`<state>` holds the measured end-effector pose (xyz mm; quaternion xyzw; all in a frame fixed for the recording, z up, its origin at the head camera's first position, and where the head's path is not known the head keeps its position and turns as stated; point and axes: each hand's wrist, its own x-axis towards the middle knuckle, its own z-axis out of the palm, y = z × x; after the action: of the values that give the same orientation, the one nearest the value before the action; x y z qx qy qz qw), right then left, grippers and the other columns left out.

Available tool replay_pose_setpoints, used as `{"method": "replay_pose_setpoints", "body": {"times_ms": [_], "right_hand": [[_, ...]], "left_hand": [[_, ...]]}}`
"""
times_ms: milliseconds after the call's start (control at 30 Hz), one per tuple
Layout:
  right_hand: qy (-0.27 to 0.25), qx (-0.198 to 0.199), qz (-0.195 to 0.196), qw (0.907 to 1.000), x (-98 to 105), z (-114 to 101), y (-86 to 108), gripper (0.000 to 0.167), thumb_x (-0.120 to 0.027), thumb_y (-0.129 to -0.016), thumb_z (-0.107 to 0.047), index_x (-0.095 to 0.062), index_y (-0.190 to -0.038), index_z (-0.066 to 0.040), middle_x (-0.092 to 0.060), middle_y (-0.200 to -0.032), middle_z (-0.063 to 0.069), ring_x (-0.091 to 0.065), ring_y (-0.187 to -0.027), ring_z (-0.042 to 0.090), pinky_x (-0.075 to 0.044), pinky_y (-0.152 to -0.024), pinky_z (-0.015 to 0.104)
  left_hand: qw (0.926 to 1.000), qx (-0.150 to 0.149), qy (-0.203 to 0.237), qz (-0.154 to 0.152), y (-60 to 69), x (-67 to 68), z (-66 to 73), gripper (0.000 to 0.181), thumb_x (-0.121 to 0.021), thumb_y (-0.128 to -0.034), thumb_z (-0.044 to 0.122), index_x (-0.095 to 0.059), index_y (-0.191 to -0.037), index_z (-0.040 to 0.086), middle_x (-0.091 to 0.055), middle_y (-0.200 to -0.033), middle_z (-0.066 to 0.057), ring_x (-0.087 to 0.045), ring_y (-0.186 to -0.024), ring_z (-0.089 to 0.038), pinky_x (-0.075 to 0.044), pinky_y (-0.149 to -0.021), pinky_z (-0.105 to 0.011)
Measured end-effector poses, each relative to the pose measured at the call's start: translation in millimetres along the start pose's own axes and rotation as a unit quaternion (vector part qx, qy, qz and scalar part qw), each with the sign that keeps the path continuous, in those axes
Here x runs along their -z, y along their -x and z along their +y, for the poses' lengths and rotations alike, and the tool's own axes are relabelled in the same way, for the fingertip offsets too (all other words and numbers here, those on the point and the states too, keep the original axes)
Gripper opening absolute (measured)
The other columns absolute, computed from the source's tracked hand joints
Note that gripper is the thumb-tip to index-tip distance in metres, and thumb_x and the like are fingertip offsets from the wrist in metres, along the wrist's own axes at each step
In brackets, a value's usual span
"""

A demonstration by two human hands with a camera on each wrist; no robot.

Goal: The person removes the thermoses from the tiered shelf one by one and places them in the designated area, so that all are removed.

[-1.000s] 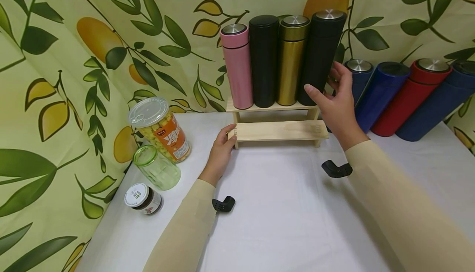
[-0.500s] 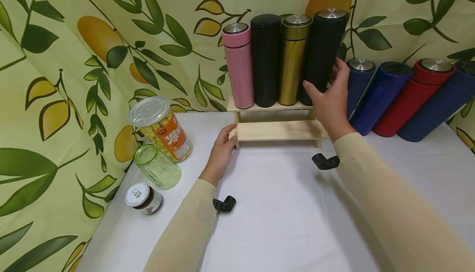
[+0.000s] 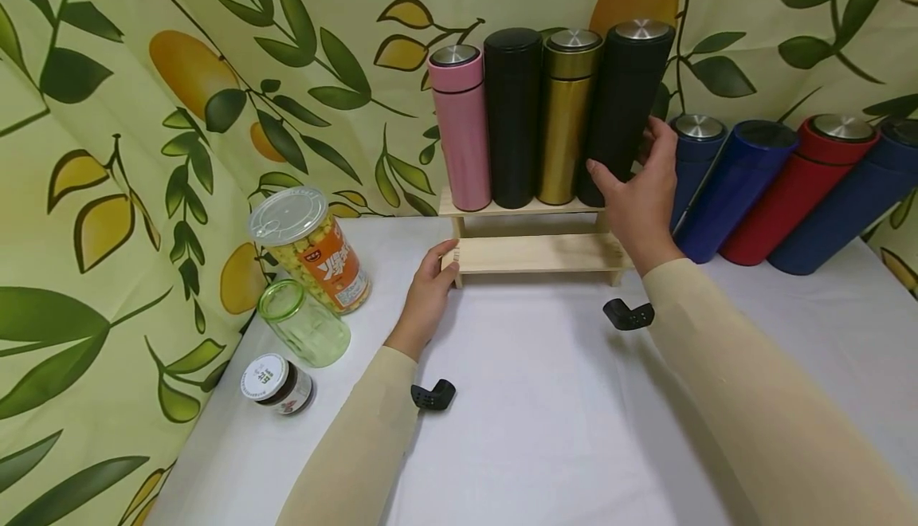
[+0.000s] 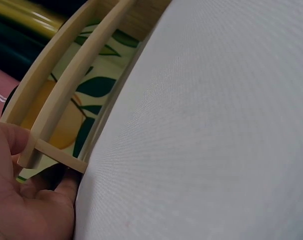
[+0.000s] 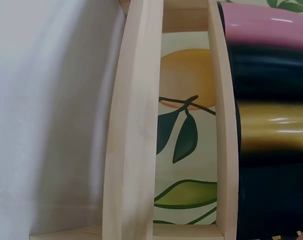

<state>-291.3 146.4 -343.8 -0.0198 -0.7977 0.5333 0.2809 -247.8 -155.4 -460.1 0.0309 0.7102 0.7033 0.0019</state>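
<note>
A two-step wooden rack (image 3: 538, 253) carries four upright bottles on its upper step: pink (image 3: 460, 135), black (image 3: 512, 119), gold (image 3: 566, 123), and a black one with a steel lid (image 3: 627, 100) at the right end. My right hand (image 3: 644, 191) grips that last bottle low down, thumb in front and fingers around its right side. My left hand (image 3: 425, 295) pinches the left end of the lower step; in the left wrist view its thumb and fingers (image 4: 46, 200) hold the rack's end. Only fingertips show at the right wrist view's edge.
Navy (image 3: 696, 139), blue (image 3: 739, 191), red (image 3: 796, 191) and another navy bottle (image 3: 846, 199) lean at the right against the leafy curtain. At left on the white cloth stand a snack can (image 3: 330, 259), a green glass jar (image 3: 308, 331) and a small lidded jar (image 3: 290, 390).
My right hand has shifted slightly left and closed in around the right-end black bottle since a second ago. The left hand keeps its place on the rack.
</note>
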Motion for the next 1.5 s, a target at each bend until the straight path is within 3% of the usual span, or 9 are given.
{"method": "replay_pose_setpoints", "body": {"times_ms": [267,633,1100,1267,1500], "right_hand": [[-0.026,0.021,0.012,0.9994,0.9,1.1,11.3,0.083,-0.083,-0.099,-0.025,-0.033,-0.165,-0.017,-0.043,-0.163,0.006,-0.049,-0.142,0.022,-0.043,-0.117,0.034],[-0.062,0.058,0.024,0.9961,12.0,4.4,30.2,0.081,-0.087,-0.094,-0.017,-0.039,-0.160,-0.016,-0.051,-0.154,0.006,-0.054,-0.131,0.020,-0.050,-0.106,0.033],[-0.080,0.068,0.035,0.9939,44.0,16.4,49.0,0.082,-0.088,-0.090,-0.004,-0.043,-0.157,-0.017,-0.055,-0.144,0.002,-0.056,-0.129,0.022,-0.052,-0.106,0.030],[-0.064,0.063,0.036,0.9953,57.9,25.4,58.4,0.084,-0.088,-0.089,-0.002,-0.044,-0.158,-0.019,-0.055,-0.140,-0.007,-0.055,-0.128,0.020,-0.052,-0.101,0.028],[-0.046,0.052,0.033,0.9970,76.3,37.4,69.0,0.086,-0.088,-0.089,-0.002,-0.041,-0.159,-0.020,-0.053,-0.145,-0.004,-0.053,-0.130,0.019,-0.050,-0.106,0.027]], "left_hand": [[1.0000,0.001,0.005,0.002,0.6,-0.5,1.2,0.045,-0.051,-0.1147,0.008,-0.052,-0.160,0.011,-0.043,-0.167,-0.014,-0.045,-0.150,-0.025,-0.039,-0.122,-0.042],[1.0000,0.005,0.007,0.000,1.5,-0.8,2.4,0.044,-0.051,-0.1151,0.010,-0.052,-0.159,0.013,-0.043,-0.168,-0.013,-0.044,-0.150,-0.024,-0.038,-0.123,-0.042],[0.9999,0.008,-0.008,0.001,1.9,-0.8,2.6,0.045,-0.051,-0.1154,0.012,-0.053,-0.160,0.015,-0.041,-0.169,-0.011,-0.044,-0.151,-0.024,-0.038,-0.122,-0.042],[0.9999,0.007,-0.007,0.000,1.5,-0.6,2.2,0.045,-0.051,-0.1155,0.012,-0.052,-0.160,0.014,-0.041,-0.169,-0.011,-0.043,-0.151,-0.024,-0.037,-0.123,-0.041],[1.0000,0.007,-0.006,0.000,2.0,-1.1,2.7,0.045,-0.051,-0.1154,0.011,-0.052,-0.160,0.014,-0.041,-0.169,-0.012,-0.043,-0.152,-0.024,-0.038,-0.123,-0.041]]}}
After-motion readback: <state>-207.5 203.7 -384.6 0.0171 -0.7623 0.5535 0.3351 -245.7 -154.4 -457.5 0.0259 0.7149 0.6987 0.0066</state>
